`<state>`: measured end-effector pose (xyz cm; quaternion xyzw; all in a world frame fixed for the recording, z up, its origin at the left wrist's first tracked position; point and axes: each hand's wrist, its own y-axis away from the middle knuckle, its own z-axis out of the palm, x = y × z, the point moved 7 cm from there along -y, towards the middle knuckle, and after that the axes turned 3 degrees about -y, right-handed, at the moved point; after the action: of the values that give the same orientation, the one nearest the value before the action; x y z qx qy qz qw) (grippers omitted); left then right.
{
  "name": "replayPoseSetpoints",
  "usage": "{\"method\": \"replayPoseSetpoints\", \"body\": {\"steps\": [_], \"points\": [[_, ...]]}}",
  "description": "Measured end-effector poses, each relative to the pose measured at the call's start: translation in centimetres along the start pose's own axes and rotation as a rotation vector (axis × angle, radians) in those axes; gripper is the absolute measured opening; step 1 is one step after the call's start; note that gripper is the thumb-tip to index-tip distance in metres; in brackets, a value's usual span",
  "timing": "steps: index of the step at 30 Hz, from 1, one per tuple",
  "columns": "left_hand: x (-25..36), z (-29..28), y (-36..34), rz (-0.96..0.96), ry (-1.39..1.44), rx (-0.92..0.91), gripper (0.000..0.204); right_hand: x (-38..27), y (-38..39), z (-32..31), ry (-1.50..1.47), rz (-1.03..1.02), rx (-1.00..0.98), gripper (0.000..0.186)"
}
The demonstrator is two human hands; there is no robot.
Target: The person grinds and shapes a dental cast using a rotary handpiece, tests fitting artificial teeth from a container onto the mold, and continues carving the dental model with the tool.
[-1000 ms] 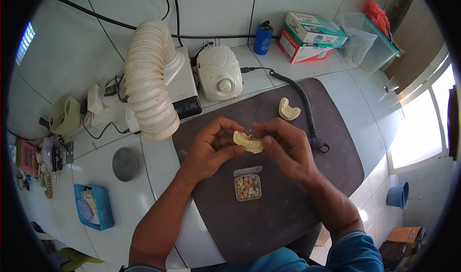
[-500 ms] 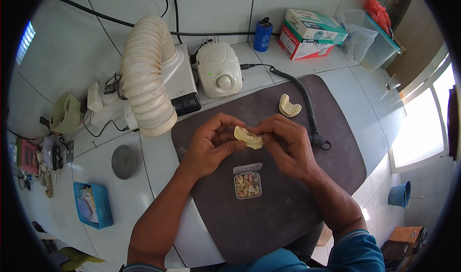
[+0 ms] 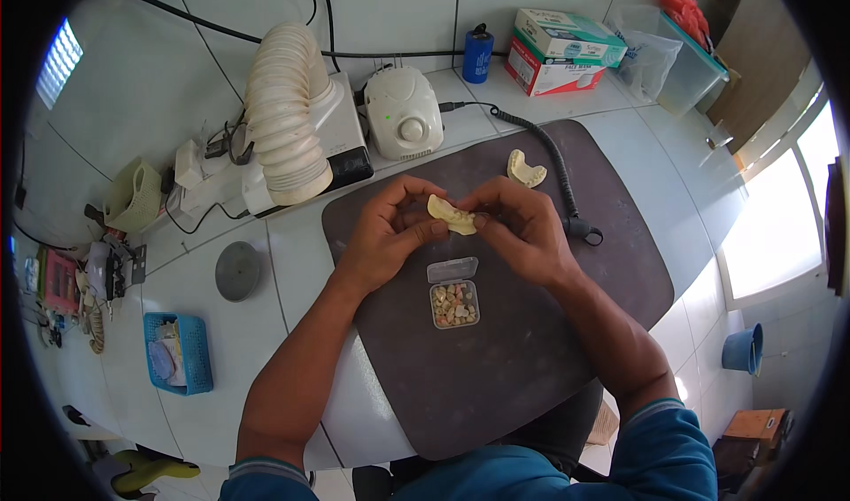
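A pale yellow plaster dental cast [image 3: 452, 218] is held between both hands over the dark brown mat [image 3: 496, 368]. My left hand [image 3: 386, 235] grips its left end with thumb and fingers. The fingers of my right hand [image 3: 524, 235] are pinched at the right end; whether a small piece sits between them is hidden. Nearer to me lies a small clear plastic box [image 3: 455, 305] full of cream and pinkish artificial teeth, its lid [image 3: 452, 270] tipped back. Beyond my right hand, a second horseshoe-shaped dental cast [image 3: 526, 170] rests on the mat.
Behind the mat stand a white ribbed hose [image 3: 285, 116], a white control unit [image 3: 403, 116] with a coiled black cable [image 3: 551, 151], a blue cylinder [image 3: 478, 56] and stacked boxes [image 3: 567, 54]. A grey round dish [image 3: 237, 272] and a blue basket [image 3: 180, 355] sit at left.
The view has shifted, so the bench items appear slightly displaced. Both hands keep hold of the cast, which is turned slightly.
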<state>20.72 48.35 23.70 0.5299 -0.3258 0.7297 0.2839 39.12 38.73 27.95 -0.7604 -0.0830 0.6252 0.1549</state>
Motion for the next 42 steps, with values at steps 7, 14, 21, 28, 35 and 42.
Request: {"method": "replayPoseSetpoints", "body": {"steps": [7, 14, 21, 28, 35, 42], "points": [[0.0, -0.1, -0.1, 0.006, 0.016, -0.001, 0.041, 0.1, 0.1, -0.1, -0.079, 0.024, -0.007, 0.023], [-0.1, -0.2, -0.2, 0.003, -0.056, 0.000, 0.040, 0.0, 0.2, 0.1, -0.057, 0.014, -0.054, 0.021], [0.0, -0.2, -0.2, 0.014, -0.020, 0.003, 0.040, -0.3, 0.2, -0.1, 0.029, -0.033, -0.035, 0.023], [0.0, -0.2, -0.1, 0.035, -0.023, 0.017, 0.040, -0.1, 0.0, 0.0, -0.074, 0.033, -0.014, 0.031], [0.1, -0.6, -0.1, 0.051, -0.076, 0.053, 0.037, -0.4, 0.0, 0.2, -0.179, -0.004, -0.049, 0.035], [0.1, -0.6, 0.0, 0.040, -0.094, 0.048, 0.037, -0.5, -0.1, 0.5, 0.044, -0.125, -0.014, 0.043]]}}
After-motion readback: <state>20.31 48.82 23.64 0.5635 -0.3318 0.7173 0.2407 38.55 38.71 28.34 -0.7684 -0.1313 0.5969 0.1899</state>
